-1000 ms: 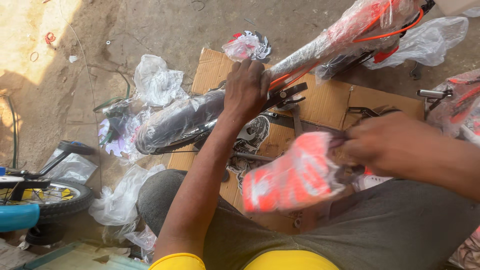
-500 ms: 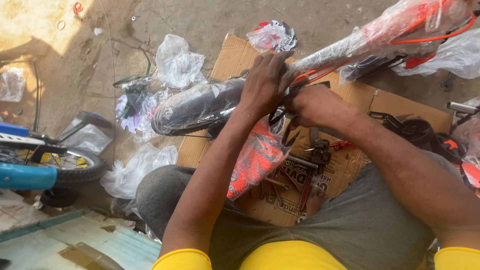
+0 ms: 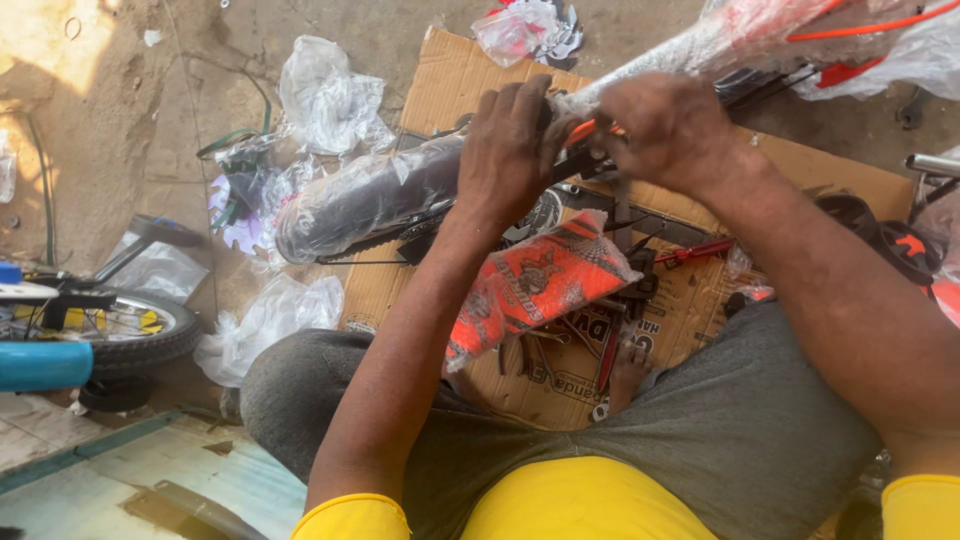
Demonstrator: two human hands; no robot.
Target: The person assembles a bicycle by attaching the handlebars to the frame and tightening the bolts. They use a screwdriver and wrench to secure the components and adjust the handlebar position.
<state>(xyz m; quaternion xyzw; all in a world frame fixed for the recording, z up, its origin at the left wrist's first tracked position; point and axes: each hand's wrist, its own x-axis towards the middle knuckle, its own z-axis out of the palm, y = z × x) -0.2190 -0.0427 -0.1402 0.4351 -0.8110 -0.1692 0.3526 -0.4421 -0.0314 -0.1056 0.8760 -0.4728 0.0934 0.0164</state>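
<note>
Both hands worked close together: the left hand (image 3: pixel 515 150) clamped over the plastic-wrapped bicycle frame (image 3: pixel 400 195) and the right hand (image 3: pixel 670 125) pinched at the orange part (image 3: pixel 583 130) between them, so a steady left grip seemed wise.

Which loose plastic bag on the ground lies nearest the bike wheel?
The crumpled clear bag just right of the wheel, beside the person's knee. The other clear bag lies farther up, above the wrapped black part.
</note>
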